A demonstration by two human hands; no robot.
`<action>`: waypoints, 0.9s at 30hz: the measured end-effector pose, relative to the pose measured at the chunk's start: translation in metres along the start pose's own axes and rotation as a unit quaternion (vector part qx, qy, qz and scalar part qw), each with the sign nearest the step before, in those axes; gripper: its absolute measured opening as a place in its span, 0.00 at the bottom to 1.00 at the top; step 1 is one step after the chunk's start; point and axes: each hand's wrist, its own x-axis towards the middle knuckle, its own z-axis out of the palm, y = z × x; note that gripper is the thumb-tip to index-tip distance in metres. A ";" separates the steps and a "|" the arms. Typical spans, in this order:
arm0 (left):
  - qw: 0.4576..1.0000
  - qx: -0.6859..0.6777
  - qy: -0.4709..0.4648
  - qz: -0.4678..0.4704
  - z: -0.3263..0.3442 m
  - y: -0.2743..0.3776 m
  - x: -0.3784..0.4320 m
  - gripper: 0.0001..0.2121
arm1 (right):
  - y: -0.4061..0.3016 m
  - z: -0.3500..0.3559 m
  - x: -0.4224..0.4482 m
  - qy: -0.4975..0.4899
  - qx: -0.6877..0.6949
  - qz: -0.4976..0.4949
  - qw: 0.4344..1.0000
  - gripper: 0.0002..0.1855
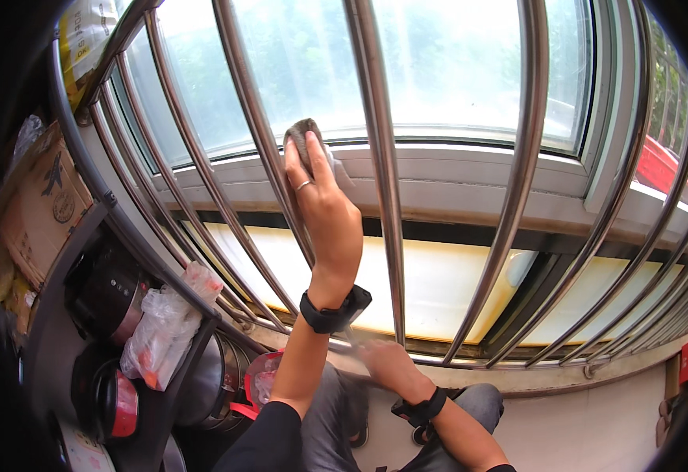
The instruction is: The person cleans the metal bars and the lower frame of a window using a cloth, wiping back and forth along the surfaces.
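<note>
My left hand [326, 218], with a ring on one finger and a black band at the wrist, reaches between two metal bars. Its fingers press a grey-brown cloth [304, 138] to the lower part of the window pane [308, 71], by the frame. Something thin and whitish shows beside the cloth. Lower down, my right hand [388, 363] is blurred, near the foot of the metal bars [382, 147] and above my knees; its fingers are curled, and whether it holds anything cannot be made out.
On the left, a dark shelf rack [119, 224] holds a cardboard box [46, 206], a black appliance [108, 295], a plastic bag [164, 324] and pots. A red-rimmed container [261, 377] stands beside my left forearm. A ledge [533, 383] runs under the bars.
</note>
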 end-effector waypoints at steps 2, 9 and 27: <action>1.000 -0.001 0.006 -0.016 0.004 -0.007 0.001 0.30 | -0.004 -0.007 -0.002 -0.004 0.003 0.008 1.000 0.02; 0.969 -0.215 -0.119 0.005 -0.001 0.002 0.005 0.21 | -0.007 -0.019 -0.006 -0.016 -0.027 0.019 0.999 0.04; 0.990 -0.119 -0.066 0.039 -0.016 0.112 -0.057 0.37 | 0.003 0.001 -0.021 0.142 0.274 0.059 0.949 0.15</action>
